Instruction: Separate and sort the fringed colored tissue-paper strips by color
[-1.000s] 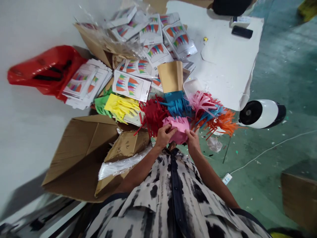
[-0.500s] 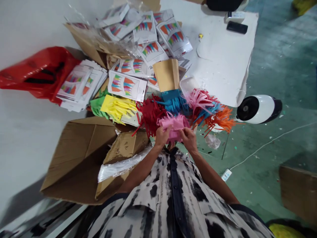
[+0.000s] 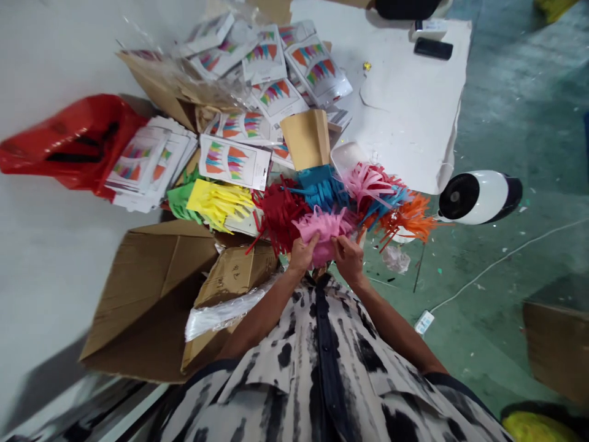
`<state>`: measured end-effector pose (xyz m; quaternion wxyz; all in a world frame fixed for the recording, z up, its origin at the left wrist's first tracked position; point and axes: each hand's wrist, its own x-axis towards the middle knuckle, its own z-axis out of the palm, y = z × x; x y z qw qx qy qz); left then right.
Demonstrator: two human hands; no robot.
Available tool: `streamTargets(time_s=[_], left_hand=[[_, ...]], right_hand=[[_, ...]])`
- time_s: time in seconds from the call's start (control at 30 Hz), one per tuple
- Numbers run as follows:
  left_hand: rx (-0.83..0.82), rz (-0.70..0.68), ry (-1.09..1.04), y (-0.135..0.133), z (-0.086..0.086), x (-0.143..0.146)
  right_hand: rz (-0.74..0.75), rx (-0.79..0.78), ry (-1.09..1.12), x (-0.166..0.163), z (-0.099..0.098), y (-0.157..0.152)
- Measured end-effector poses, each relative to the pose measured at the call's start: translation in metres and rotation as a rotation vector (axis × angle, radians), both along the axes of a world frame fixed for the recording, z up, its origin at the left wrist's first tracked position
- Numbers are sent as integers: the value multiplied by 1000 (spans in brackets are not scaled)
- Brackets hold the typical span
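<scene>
A pink fringed paper tassel is stretched between my two hands just in front of my shirt. My left hand pinches its left side, thumb on top. On the right side, my right hand grips it with bent fingers. Right beyond it lie a dark red tassel bunch and a blue one. Yellow tassels and green tassels rest to the left. A light pink tassel and orange tassels lie to the right.
Packaged printed cards pile up at the back, beside a brown cardboard piece. An open cardboard box stands at lower left, a red plastic bag farther left. A black-and-white appliance and a power strip are at right.
The pink tassel's fringe has flattened and spread away from me between my hands. Both hands keep hold of it, with small finger shifts. The view has shifted slightly.
</scene>
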<state>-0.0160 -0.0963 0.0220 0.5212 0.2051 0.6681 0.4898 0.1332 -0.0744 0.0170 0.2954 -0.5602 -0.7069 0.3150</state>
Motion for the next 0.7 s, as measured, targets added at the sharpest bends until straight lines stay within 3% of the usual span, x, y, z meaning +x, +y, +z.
streamTargets(time_s=[0.1, 0.2, 0.3, 0.4, 0.5, 0.7], left_hand=[[-20, 31, -41, 3, 0, -4], [-20, 55, -139, 4, 0, -8], [-13, 127, -213, 4, 0, -14], [-38, 179, -223, 4, 0, -19], [-76, 203, -217, 6, 2, -23], [-106, 215, -229, 9, 8, -22]], right_hand=[[50, 7, -11, 2, -3, -1], [-50, -35, -45, 15, -8, 2], [-136, -1, -106, 49, -15, 2], [-290, 89, -413, 94, -30, -7], [-425, 65, -712, 136, -51, -16], [-297, 8, -736, 179, -81, -1]])
